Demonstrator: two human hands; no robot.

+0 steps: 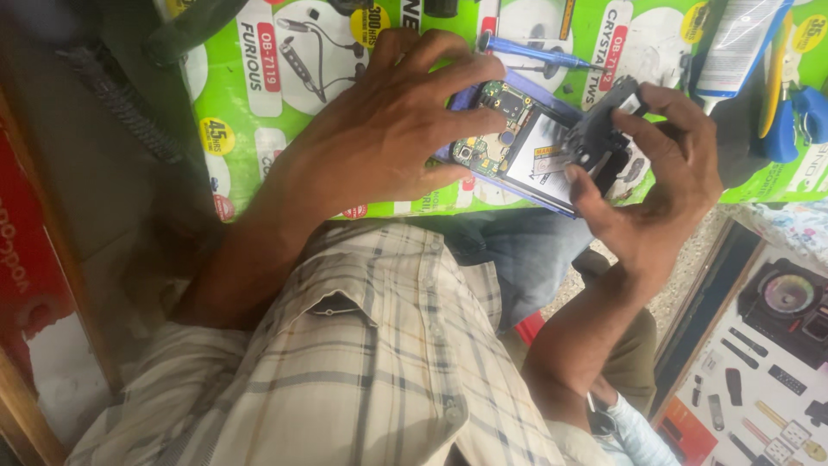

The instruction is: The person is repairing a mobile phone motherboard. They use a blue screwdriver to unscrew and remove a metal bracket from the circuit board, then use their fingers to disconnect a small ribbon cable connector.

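Note:
An opened phone (516, 148) lies on a green printed sheet (259, 112), its back off, with the circuit board and the white battery showing. My left hand (388, 129) covers its left end, fingers curled over the board and thumb at its near edge. My right hand (664, 177) pinches a black plastic part (604, 131) between thumb and fingers. That part stands tilted over the phone's right end and touches it. My checked shirt fills the lower part of the view.
A blue-handled screwdriver (535, 52) lies just beyond the phone. A white tube (737, 39) and blue-handled tools (798, 112) sit at the top right. A picture sheet of gadgets (768, 362) lies at the lower right, and a red panel (26, 259) stands on the left.

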